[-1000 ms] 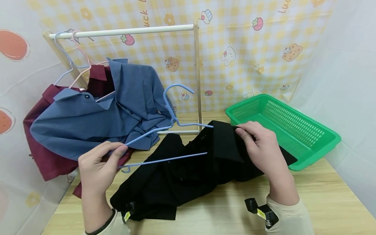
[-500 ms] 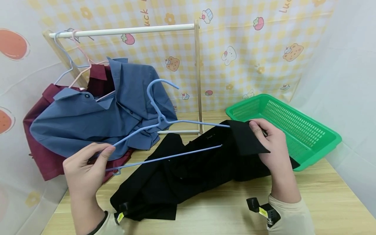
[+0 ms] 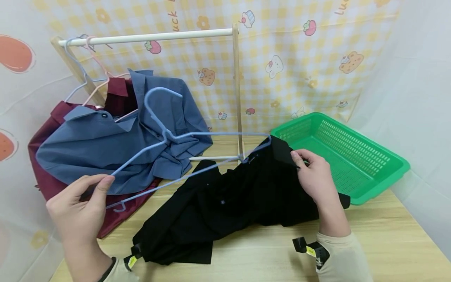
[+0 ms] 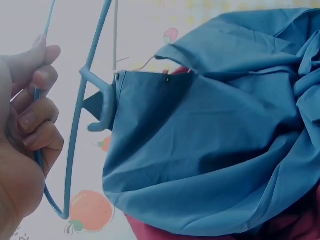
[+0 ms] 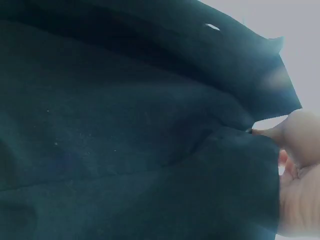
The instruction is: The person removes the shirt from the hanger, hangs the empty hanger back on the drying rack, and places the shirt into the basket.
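Observation:
My left hand [image 3: 75, 213] grips one end of a light blue clothes hanger [image 3: 167, 135], thumb over the fingers. The hanger is raised and tilted, its hook upward. Its far end is in sight just above the collar of a black shirt [image 3: 239, 207]; whether the two touch I cannot tell. The shirt lies rumpled across the table, its collar side lifted where my right hand [image 3: 313, 172] pinches the cloth. In the left wrist view, fingers curl round the hanger [image 4: 75, 135]. Dark cloth of the shirt [image 5: 125, 140] fills most of the right wrist view.
A small clothes rack [image 3: 148, 38] stands at the back left. A blue shirt [image 3: 102, 145] and a maroon shirt [image 3: 53, 188] hang from it on hangers. Behind the right hand sits a green plastic basket [image 3: 380, 184]. Everything stands on a wooden table [image 3: 253, 258].
My left hand has moved left with the hanger, and the hanger's right end has come out of the black shirt. The right hand went right, then back slightly left, still pinching the shirt.

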Available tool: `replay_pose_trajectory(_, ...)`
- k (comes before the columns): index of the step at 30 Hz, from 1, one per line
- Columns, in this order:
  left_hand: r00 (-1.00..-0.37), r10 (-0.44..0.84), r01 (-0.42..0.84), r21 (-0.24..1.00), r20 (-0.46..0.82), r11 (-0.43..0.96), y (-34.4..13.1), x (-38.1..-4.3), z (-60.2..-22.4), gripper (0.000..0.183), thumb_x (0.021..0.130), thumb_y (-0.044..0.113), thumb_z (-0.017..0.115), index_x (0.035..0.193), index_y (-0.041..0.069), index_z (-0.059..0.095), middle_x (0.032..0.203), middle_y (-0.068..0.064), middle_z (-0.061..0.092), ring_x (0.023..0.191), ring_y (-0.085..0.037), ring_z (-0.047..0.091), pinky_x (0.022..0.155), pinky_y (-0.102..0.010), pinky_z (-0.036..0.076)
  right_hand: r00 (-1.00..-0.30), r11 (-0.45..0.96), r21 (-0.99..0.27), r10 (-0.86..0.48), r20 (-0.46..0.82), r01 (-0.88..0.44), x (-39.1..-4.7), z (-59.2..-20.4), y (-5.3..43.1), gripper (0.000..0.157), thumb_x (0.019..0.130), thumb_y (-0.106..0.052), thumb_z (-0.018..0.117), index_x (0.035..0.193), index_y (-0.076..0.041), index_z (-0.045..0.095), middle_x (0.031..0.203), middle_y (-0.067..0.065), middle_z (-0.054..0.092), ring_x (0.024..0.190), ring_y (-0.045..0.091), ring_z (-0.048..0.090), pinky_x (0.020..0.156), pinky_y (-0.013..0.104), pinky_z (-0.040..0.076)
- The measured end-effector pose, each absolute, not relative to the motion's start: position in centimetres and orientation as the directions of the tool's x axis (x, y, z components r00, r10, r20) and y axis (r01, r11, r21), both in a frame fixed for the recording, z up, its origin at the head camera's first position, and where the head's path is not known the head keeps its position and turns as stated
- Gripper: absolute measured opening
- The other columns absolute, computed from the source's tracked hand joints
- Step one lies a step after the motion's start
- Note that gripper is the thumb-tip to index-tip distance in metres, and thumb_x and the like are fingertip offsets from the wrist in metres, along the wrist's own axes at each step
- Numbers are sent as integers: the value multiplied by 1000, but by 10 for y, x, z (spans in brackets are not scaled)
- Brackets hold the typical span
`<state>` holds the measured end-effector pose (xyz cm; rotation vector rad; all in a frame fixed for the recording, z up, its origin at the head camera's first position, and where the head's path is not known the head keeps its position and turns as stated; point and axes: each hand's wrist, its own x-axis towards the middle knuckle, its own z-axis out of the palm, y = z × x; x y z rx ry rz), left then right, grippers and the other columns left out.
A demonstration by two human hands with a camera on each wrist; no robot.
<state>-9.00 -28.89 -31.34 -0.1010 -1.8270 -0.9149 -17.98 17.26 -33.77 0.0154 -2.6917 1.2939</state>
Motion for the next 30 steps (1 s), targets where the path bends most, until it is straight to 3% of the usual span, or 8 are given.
replay_pose_trajectory(4, -422, -425, 392, 584, 801, 711, -289, -90, -313, 15, 89, -1, 83, 90, -15, 77, 81, 36, 64, 64, 14, 51, 69, -6, 41, -996, 664, -744, -25, 80, -76, -185, -343, 168, 50, 114, -43, 47, 142, -6, 65, 147, 25, 62, 126, 45, 61, 102, 62, 51)
replay_pose_trajectory(9, -414, -482, 297, 615, 772, 730, -286, -91, -312, 15, 91, 2, 83, 93, -12, 79, 80, 40, 60, 65, 15, 50, 71, -6, 41, -992, 706, -697, -110, 66, -125, -188, -349, 160, 45, 113, -35, 53, 140, -2, 66, 138, 26, 68, 119, 42, 67, 99, 60, 54)
replay_pose_trajectory(15, -412, -490, 278, 618, 769, 736, -284, -92, -312, 16, 91, 4, 83, 93, -12, 80, 80, 41, 59, 65, 15, 49, 71, -6, 41, -984, 727, -668, -169, 51, -160, -191, -352, 155, 40, 112, -32, 55, 138, -5, 68, 129, 21, 73, 113, 37, 70, 94, 55, 56)
replay_pose_trajectory(24, -376, -481, 325, 599, 792, 732, -288, -92, -308, 23, 91, 9, 84, 94, -14, 79, 81, 41, 61, 66, 19, 51, 71, -9, 41, -989, 739, -658, -138, 58, -142, -195, -346, 153, 43, 111, -37, 56, 138, -4, 67, 141, 21, 66, 136, 44, 58, 109, 63, 48)
replay_pose_trajectory(30, -388, -476, 216, 580, 790, 786, -288, -89, -301, 23, 94, 12, 82, 98, -11, 80, 81, 46, 53, 65, 23, 44, 72, -4, 38, -984, 733, -660, -168, 61, -166, -206, -339, 147, 45, 112, -34, 54, 144, -3, 61, 148, 21, 62, 141, 44, 54, 113, 63, 46)
